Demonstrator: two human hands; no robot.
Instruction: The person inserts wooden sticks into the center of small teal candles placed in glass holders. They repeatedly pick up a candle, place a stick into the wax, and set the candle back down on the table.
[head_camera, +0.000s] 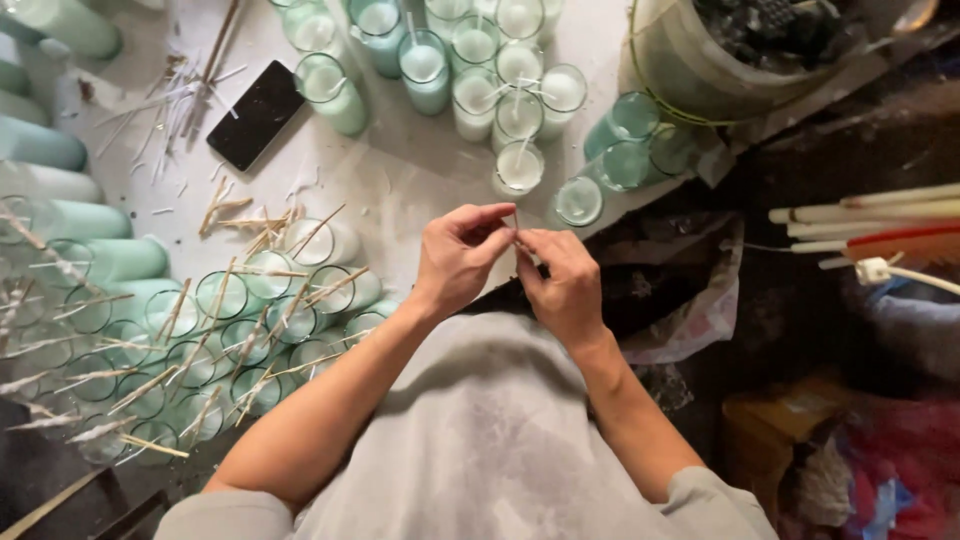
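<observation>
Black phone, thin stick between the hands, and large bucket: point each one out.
Black phone (256, 114), head view, middle of its dark screen.
Thin stick (517, 222), head view, tip above the fingers.
Large bucket (690, 70), head view, its outer wall.

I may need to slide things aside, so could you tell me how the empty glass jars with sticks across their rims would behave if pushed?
The empty glass jars look fragile and light, so they would probably slide easily. They stand packed rim to rim, so pushing one would likely knock its neighbours. The thin sticks lie loose across the rims and would probably fall off.
</observation>
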